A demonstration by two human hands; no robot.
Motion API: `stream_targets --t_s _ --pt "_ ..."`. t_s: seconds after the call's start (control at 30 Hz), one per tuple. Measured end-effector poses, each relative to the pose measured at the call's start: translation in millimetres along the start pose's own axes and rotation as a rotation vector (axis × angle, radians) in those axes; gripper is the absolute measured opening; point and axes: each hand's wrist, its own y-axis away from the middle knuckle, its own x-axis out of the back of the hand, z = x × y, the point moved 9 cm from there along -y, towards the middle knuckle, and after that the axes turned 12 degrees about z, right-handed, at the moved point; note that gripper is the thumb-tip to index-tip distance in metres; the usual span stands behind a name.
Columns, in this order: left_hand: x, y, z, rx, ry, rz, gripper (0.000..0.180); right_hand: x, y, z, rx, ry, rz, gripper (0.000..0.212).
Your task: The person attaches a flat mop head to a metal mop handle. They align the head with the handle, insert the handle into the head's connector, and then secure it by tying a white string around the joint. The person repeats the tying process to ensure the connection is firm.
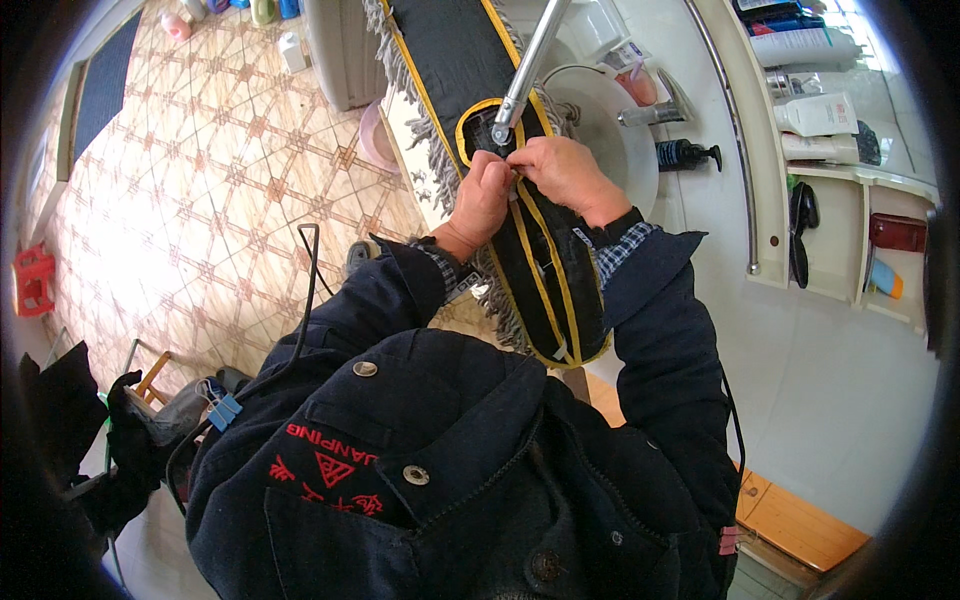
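A flat dust mop lies across the basin, its black mop cover [450,60] edged in yellow and fringed with grey strands. The metal mop handle [532,62] rises from a joint near the middle of the cover. Just below that joint, my left hand [478,200] is closed in a pinch at the cover. Against its fingertips, the fingers of my right hand [568,175] are pinched together at the same spot. The small piece between my fingertips is mostly hidden. Below my hands, the cover has a lengthwise opening with yellow edges.
A white round basin [640,150] sits beneath the mop, with a black pump bottle [685,155] beside it. Tubes and bottles stand on the white shelf [845,180] at right. A pink basin [376,138] rests on the tiled floor [240,150], and a red stool [34,281] stands far left.
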Motion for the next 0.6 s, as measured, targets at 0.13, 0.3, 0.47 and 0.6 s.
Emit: stream_targets --t_s 0.13,0.3,0.47,0.6 --pt "1 0 1 -0.013 -0.006 -0.002 0.025 -3 -3 0 0.022 0.037 -0.084 0.015" --pt "3 -3 1 -0.016 -0.046 -0.013 0.026 -6 -8 2 0.051 0.058 -0.156 0.014" --pt "10 -7 0 0.013 -0.066 0.014 0.031 -7 -12 2 0.085 0.009 -0.208 0.015" --pt "14 -8 -4 0.046 -0.173 -0.008 0.030 -8 -12 1 0.123 -0.010 -0.202 0.016"
